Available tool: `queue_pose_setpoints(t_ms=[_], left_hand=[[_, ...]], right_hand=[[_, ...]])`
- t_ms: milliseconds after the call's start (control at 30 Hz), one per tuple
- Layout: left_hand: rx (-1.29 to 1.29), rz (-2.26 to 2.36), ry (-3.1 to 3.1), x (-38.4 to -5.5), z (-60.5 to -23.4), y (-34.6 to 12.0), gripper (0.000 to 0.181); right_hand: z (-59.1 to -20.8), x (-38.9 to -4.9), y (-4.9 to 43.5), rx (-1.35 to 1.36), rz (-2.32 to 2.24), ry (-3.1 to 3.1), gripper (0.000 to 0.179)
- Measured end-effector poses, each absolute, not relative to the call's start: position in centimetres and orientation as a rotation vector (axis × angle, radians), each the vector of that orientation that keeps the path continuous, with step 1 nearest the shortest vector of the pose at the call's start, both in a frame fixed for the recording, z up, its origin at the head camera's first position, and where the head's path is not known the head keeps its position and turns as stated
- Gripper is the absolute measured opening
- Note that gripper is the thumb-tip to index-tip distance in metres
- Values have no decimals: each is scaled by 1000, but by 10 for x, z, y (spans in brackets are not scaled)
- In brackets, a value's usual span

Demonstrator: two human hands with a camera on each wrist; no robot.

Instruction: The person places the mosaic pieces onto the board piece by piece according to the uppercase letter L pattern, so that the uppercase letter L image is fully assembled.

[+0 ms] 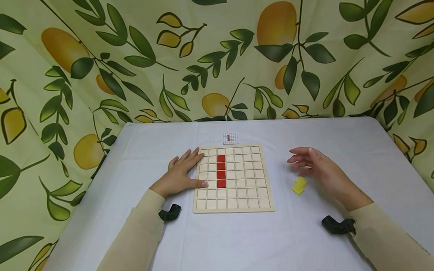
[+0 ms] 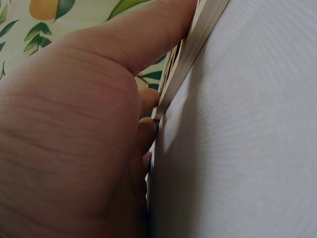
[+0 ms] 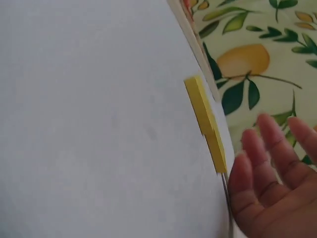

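A wooden grid board (image 1: 233, 210) lies on the table, with several red square tiles (image 1: 221, 174) in one column of its cells, left of the middle. My left hand (image 1: 180, 174) rests along the board's left edge, fingers spread, the thumb and fingertips touching the rim. In the left wrist view the thumb (image 2: 148, 32) lies against the board's side (image 2: 185, 62). To the right of the board, yellow square tiles (image 1: 299, 185) lie touching each other on the cloth. Just above and beside them is my right hand (image 1: 320, 167), fingers loosely bent, holding nothing visible.
Behind the board lies a small card (image 1: 230, 138) printed with a grid and coloured squares. White cloth (image 1: 249, 242) covers the table. A curtain patterned with fruit and leaves (image 1: 214, 71) hangs at the back and sides. Each wrist carries a black device (image 1: 338, 225).
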State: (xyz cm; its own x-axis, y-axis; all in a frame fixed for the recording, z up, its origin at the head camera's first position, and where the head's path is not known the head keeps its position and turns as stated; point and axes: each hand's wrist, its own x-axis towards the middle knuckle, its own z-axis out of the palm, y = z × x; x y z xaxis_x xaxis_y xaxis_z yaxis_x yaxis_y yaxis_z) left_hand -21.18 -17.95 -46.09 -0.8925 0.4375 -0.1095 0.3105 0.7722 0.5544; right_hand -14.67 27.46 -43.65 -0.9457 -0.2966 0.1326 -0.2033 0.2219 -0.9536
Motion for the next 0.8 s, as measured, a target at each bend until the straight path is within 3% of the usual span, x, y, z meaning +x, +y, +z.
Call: queue_pose_setpoints(t_ms=[167,367,600,800], left_hand=[[568,779,2727,-212,-460,-178,112],[571,778,2728,-212,-460,-178,112],[590,778,2730,-212,-459,-177,111],[578,784,2727,-212,-459,-178,111]], right_hand=[[-449,-145,294,-428,-1789,2443,58],[-459,-143,302,-339,-1475,2605,39],[-457,-140,315,-557,-1283,2630,40],[-458,-139,311,-610,-1230,2656,30]])
